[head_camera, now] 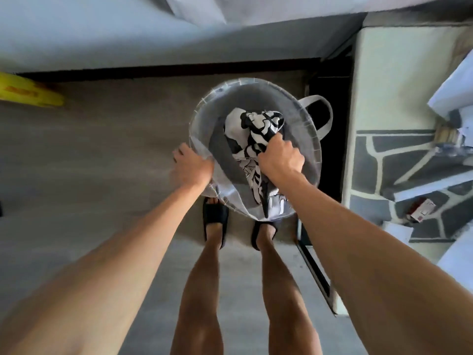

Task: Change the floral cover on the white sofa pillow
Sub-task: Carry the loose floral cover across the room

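While my left hand point(193, 166) clamps the hamper point(311, 139) rim at centre frame, my right hand point(280, 158) grip pinches the floral cover point(252, 129); next, I judge, release it inside.

I stand on a grey wood-look floor point(107, 155) in black slides point(215, 213). The round mesh laundry basket point(311, 149) sits on it at my twelve o'clock, just beyond my toes. A blurred yellow object point(28, 92) lies at ten o'clock, well apart.
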